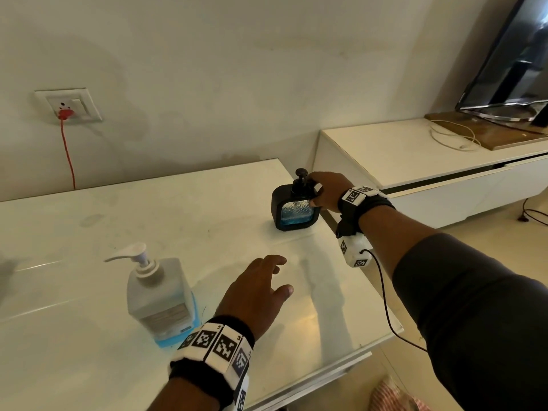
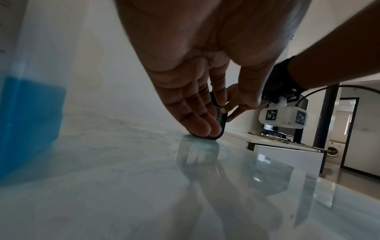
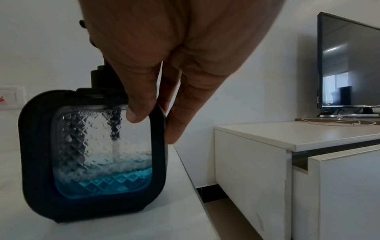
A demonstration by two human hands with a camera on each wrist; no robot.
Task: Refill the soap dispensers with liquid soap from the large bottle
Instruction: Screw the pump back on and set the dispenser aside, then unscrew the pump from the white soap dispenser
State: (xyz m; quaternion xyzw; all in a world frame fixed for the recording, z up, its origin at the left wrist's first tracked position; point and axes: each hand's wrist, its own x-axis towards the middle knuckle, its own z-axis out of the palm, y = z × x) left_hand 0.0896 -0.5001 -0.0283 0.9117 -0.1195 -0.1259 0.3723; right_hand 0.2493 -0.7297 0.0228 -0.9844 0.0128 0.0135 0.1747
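On the white table [image 1: 74, 336], the large bottle [image 1: 160, 298] stands near left. The left hand [image 1: 255, 295] hovers beside it, fingers relaxed and holding nothing. Far right, the right hand [image 1: 327, 189] grasps the black soap dispenser [image 1: 295, 207] at the table's edge.

the large bottle [image 1: 160, 295] is standing on the table [image 1: 74, 262] at seven o'clock. the dispenser [image 1: 295, 207] is sitting at two o'clock, near the table's right edge, well apart. the cabinet [image 1: 430, 161] is lying beyond at three o'clock, bearing the screen [image 1: 510, 60].
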